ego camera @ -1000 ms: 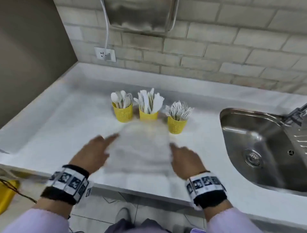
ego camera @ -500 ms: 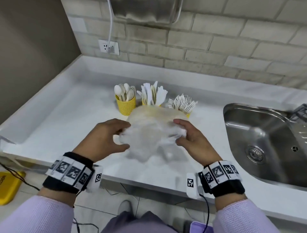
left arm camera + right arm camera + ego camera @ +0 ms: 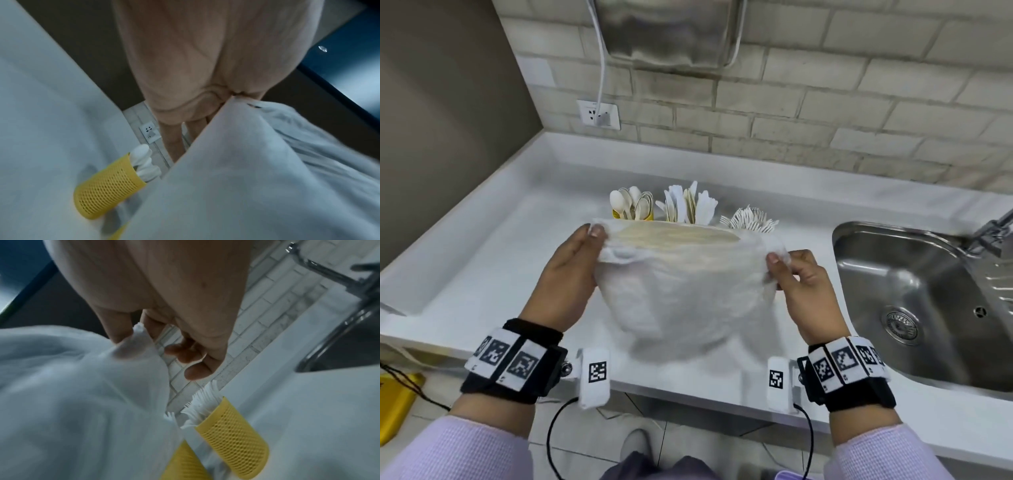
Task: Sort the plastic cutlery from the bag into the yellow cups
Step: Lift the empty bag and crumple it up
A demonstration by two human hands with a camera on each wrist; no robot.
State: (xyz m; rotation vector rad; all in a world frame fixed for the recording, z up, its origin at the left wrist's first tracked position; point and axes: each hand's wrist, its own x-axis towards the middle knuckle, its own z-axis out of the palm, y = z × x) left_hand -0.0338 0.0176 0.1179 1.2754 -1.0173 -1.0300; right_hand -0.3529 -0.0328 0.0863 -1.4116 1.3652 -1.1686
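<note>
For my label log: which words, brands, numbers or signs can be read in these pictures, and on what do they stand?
No readable text.
Wristbands: square black-and-white code markers, no letters.
Wall socket: marks too small to read.
Plastic bag, yellow cups: no print seen.

Both forearms reach forward, banded at the wrists; left grip (image 3: 571, 263) and right grip (image 3: 803, 284) each pinch thin white plastic.

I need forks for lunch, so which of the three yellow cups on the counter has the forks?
The rightmost cup, nearest the sink: white tines fan out of it. The left cup holds spoons; the middle one holds flat knives.
</note>
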